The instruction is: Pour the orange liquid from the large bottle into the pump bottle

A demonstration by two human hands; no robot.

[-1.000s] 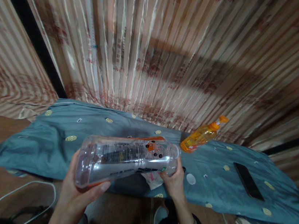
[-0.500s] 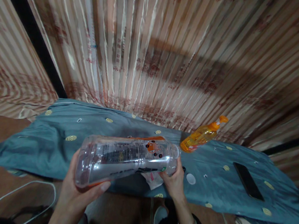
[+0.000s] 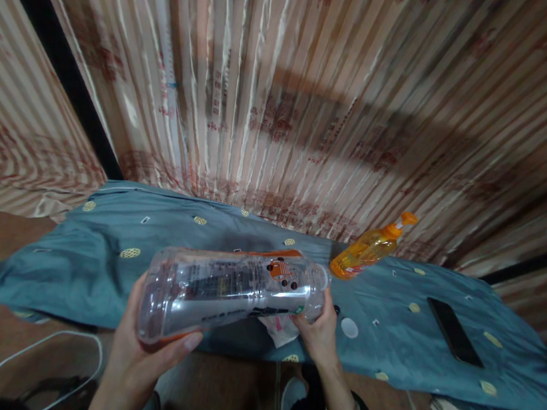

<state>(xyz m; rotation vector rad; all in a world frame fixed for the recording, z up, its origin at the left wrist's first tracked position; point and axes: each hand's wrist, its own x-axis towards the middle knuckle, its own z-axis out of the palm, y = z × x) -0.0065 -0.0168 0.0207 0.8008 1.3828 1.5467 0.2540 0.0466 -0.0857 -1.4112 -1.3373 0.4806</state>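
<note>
A large clear plastic bottle (image 3: 226, 293) with a printed label and an orange picture lies sideways in the air between my hands. My left hand (image 3: 144, 343) wraps its broad left end, thumb along the near side. At the narrower right end, my right hand (image 3: 320, 332) grips the bottle, a metal bangle on that wrist. Beneath the bottle, partly hidden by it, is a white and pink packet (image 3: 280, 330). To the right of my right hand, a round white disc (image 3: 349, 328) lies on the blue-grey cloth (image 3: 110, 224).
An orange pump bottle (image 3: 365, 251) of yellow liquid is behind my right hand, near the curtain (image 3: 276, 111). A black phone (image 3: 454, 331) lies on the cloth at right. A white cable (image 3: 32, 353) loops at lower left. Dark poles (image 3: 65, 63) slant at the sides.
</note>
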